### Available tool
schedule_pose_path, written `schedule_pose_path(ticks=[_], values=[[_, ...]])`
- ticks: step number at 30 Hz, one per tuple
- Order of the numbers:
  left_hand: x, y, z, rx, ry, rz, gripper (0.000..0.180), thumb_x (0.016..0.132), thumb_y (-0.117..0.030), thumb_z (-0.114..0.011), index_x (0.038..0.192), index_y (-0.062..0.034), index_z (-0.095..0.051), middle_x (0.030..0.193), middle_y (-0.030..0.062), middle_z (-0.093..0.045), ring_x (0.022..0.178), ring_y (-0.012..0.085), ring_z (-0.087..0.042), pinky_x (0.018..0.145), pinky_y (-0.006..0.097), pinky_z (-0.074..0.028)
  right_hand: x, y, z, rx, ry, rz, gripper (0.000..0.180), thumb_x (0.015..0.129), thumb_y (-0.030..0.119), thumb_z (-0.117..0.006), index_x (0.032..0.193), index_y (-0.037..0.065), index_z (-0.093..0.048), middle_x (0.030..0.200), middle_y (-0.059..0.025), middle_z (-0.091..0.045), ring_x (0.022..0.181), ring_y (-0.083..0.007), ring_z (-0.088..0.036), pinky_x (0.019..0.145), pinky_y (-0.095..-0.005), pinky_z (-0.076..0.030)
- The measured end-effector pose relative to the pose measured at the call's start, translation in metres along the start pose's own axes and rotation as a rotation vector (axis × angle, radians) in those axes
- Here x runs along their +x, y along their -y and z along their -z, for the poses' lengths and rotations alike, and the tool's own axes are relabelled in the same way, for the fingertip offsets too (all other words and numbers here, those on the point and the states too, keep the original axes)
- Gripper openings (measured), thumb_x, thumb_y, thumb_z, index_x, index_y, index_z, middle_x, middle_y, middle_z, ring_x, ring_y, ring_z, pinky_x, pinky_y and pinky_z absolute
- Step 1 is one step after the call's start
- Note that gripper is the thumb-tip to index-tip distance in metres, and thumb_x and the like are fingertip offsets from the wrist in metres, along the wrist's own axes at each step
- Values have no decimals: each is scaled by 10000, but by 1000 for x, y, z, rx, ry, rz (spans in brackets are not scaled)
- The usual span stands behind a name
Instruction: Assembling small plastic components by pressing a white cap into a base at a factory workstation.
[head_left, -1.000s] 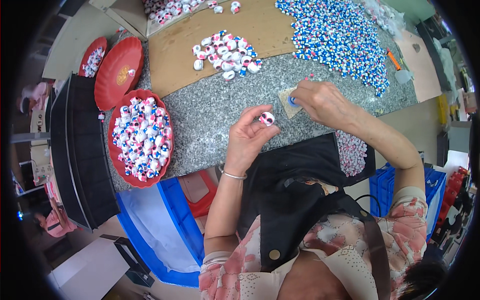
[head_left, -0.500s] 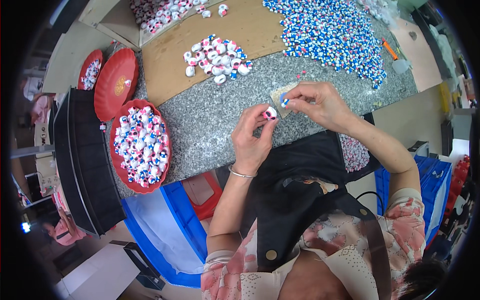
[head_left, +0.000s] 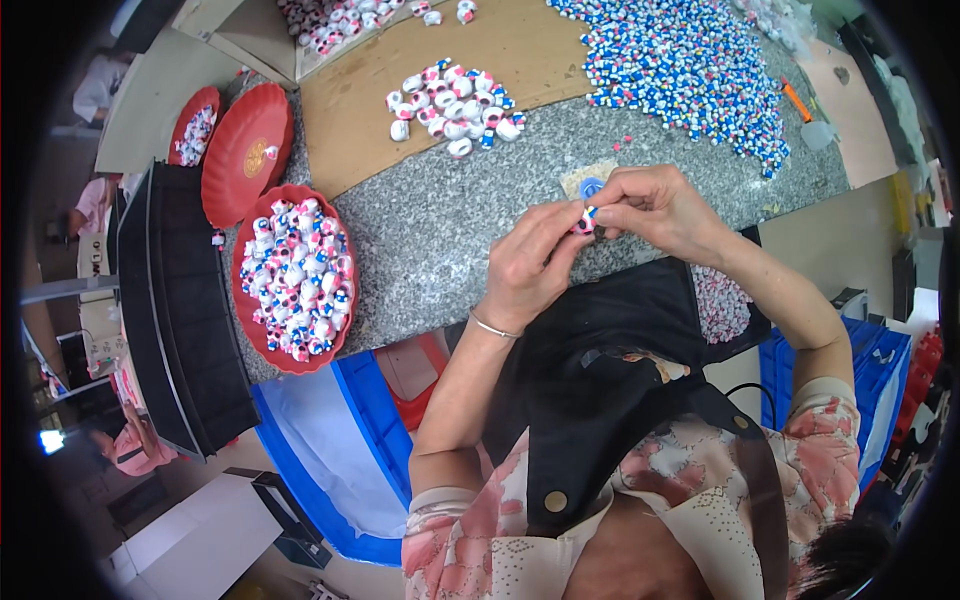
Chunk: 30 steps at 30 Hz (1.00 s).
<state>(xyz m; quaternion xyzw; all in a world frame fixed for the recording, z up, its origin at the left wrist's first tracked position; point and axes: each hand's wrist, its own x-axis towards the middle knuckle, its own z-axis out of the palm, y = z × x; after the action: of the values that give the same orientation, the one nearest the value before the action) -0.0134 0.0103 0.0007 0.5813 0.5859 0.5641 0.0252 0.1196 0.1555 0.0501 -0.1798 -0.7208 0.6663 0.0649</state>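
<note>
Toy head [head_left: 584, 227] sits between two grips: left grip [head_left: 532, 258] pinches it, right grip [head_left: 662, 208] pinches a small blue piece [head_left: 592, 212] against it, joining apparently unfinished; leftward, red dish [head_left: 264, 346] holds seemingly joined toys [head_left: 297, 280]; beyond, heaped pieces [head_left: 680, 75] await.

A black apron [head_left: 590, 400] with round brass-coloured snaps [head_left: 555, 501] overlies a short-sleeved shirt [head_left: 660, 475] patterned in pink and cream. At the apron's right edge runs a dark brown strap [head_left: 768, 490]; between its straps sits a pale, dotted collar [head_left: 690, 545]. Outward from the apron, cream cuffs [head_left: 822, 391] edge the sleeves [head_left: 825, 430]. Left of it, a slim silver bangle [head_left: 494, 329] rings the wrist of the left hand [head_left: 535, 258].
</note>
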Motion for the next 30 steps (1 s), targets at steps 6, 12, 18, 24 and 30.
schedule_pose_path(ticks=[6, 12, 18, 24, 30], values=[[-14, -7, 6, -791, -34, 672, 344, 820, 94, -656, 1156, 42, -612, 1057, 118, -646, 898, 152, -658, 794, 252, -561, 0, 6, -8, -508, -101, 488, 146, 800, 11, -689, 946, 11, -691, 788, -96, -647, 669, -189, -639, 575, -281, -484], [-13, -13, 15, -806, -4, 582, 329, 830, 109, -639, 1153, 52, -620, 1085, 123, -627, 954, 156, -638, 840, 229, -530, -7, 6, -17, -618, -127, 602, 218, 772, 2, -703, 987, 25, -685, 787, -110, -633, 667, -236, -633, 554, -310, -480], [-15, -13, 15, -655, -19, 500, 334, 828, 113, -635, 1153, 35, -629, 1100, 127, -623, 971, 159, -634, 831, 238, -537, -4, -1, -18, -538, -92, 626, 237, 773, -11, -700, 1008, 12, -680, 815, -113, -633, 686, -239, -634, 567, -301, -486], [-20, -7, 11, -384, -96, 378, 311, 787, 104, -672, 1082, 7, -651, 1138, 143, -617, 998, 191, -639, 822, 275, -567, -4, -11, -34, -141, -174, 282, 208, 835, 20, -680, 1041, -8, -669, 876, -65, -665, 766, -138, -643, 682, -259, -516], [-22, -8, 8, -403, -129, 362, 364, 763, 125, -677, 1102, -2, -634, 1182, 138, -590, 1017, 205, -638, 854, 284, -568, -6, -11, -36, 277, -110, -28, 171, 883, 47, -648, 1045, -6, -668, 879, -32, -674, 828, -87, -637, 737, -235, -525]])
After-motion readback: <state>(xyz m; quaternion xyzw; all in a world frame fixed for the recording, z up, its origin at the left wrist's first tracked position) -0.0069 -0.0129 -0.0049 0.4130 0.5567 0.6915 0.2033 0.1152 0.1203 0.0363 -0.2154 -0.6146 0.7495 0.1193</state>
